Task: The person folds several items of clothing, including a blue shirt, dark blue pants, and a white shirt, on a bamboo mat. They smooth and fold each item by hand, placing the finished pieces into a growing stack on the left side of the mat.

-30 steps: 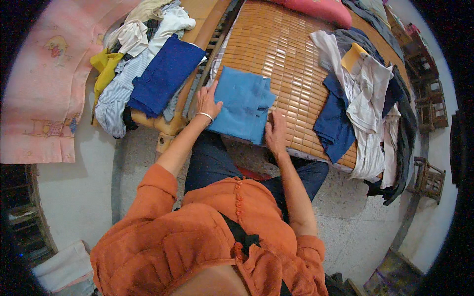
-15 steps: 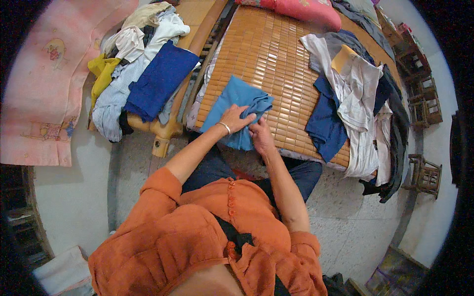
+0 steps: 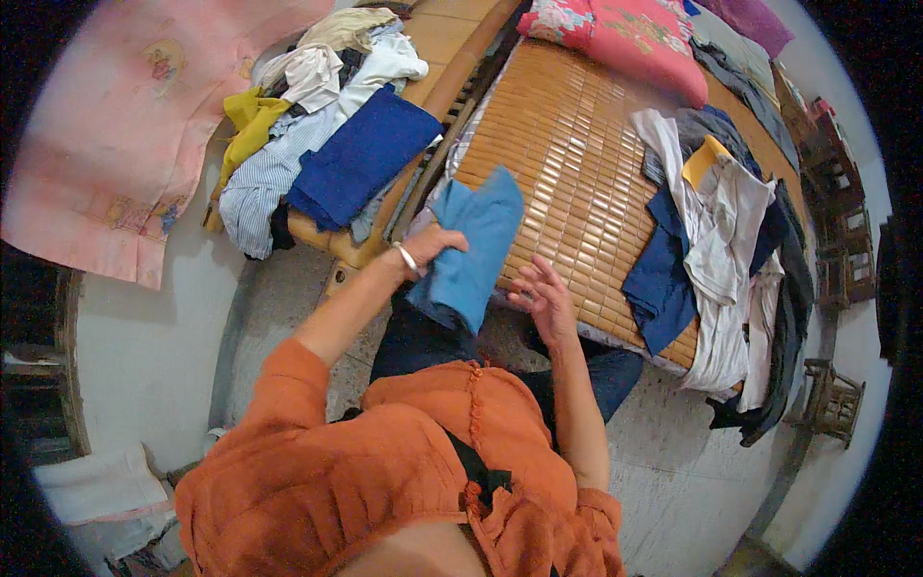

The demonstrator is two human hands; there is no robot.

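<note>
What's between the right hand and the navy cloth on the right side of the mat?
Only slats of the mat show between the right hand and the navy cloth, seen in the head view.

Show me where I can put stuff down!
The slatted mat is bare between the blue cloth and the clothes pile on its right, up to the pink bundle. Crowded: that pile, and the near corner by the left hand.

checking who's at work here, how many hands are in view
2: the left hand grips the light blue cloth; the right hand, holding nothing, is just right of it, near the slatted mat. No other hand shows.
</note>
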